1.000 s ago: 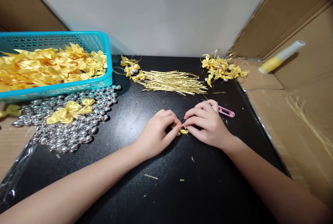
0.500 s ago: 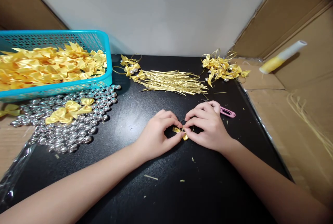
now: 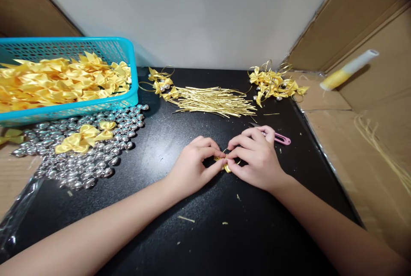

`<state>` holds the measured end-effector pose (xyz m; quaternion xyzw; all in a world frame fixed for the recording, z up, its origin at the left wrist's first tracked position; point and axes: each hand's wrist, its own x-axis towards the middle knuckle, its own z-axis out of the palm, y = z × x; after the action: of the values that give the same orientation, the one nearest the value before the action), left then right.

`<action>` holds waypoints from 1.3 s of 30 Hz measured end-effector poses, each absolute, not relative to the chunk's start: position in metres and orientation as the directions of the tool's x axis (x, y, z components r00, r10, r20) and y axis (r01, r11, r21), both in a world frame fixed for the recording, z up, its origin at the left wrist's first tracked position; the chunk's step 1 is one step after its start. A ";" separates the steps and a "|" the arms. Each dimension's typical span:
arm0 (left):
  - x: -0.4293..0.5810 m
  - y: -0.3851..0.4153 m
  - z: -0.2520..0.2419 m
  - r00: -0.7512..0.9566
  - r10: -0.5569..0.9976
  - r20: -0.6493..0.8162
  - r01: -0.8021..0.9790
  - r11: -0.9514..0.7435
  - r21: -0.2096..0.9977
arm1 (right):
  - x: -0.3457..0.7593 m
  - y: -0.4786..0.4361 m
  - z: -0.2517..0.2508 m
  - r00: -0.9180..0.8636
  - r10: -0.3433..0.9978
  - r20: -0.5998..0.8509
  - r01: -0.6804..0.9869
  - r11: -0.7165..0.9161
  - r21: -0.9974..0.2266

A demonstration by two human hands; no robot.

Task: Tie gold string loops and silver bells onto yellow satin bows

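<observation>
Low over the black table, my left hand [image 3: 199, 165] pinches a small yellow ribbon bow [image 3: 227, 168] between thumb and fingers. Opposite it, the thumb and index finger of my right hand [image 3: 257, 158] are closed on a thin gold cord [image 3: 238, 161] at the bow's middle. A loop of this cord curves out around the fingertips. Both sets of fingertips meet, hiding most of the bow and the spot where cord and ribbon join. Just behind my right hand lies a pair of pink thread snips [image 3: 281, 138], partly covered by the fingers.
A blue basket [image 3: 134, 66] full of yellow bows stands at the left. Silver beads [image 3: 86, 169] spread before it, with a few bows [image 3: 84, 137] on top. Gold cord pieces [image 3: 218, 101] lie at the back between finished bow clusters [image 3: 276, 81]. Cardboard walls [image 3: 369, 109] border the right side.
Both hands stay in nearly the same place. The fingertips have drawn closer together over the bow, and slightly more of the snips' blades shows behind my right hand.
</observation>
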<state>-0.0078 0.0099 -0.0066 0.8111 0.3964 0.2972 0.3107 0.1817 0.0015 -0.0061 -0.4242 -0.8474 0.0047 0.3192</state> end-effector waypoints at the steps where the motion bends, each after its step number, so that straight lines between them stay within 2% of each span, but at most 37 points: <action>1: -0.008 0.010 -0.007 0.507 0.828 0.237 0.459 -0.493 0.739 | 0.182 0.001 -0.006 -0.439 0.720 0.537 0.718 0.641 -0.273; 11: -0.006 0.010 -0.005 0.484 0.834 0.265 0.465 -0.502 0.729 | 0.182 -0.001 -0.003 -0.464 0.736 0.493 0.723 0.636 -0.270; 17: -0.006 0.009 -0.004 0.491 0.832 0.260 0.464 -0.501 0.730 | 0.185 -0.002 0.002 -0.406 0.781 0.474 0.713 0.595 -0.370; 24: -0.006 0.009 -0.003 0.508 0.815 0.278 0.465 -0.531 0.708 | 0.188 -0.003 0.006 -0.326 0.883 0.338 0.729 0.462 -0.504; 33: -0.007 0.008 -0.005 0.540 0.782 0.312 0.468 -0.587 0.661 | 0.180 -0.006 0.003 -0.308 0.934 0.181 0.719 0.353 -0.599; 39: -0.008 0.007 -0.006 0.547 0.776 0.313 0.482 -0.598 0.640 | 0.181 -0.005 0.003 -0.303 0.942 0.146 0.706 0.325 -0.630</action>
<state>-0.0085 0.0066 -0.0065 0.8436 0.3728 0.2956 0.2489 0.1814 -0.0049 0.0032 -0.5326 -0.7732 0.2321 0.2542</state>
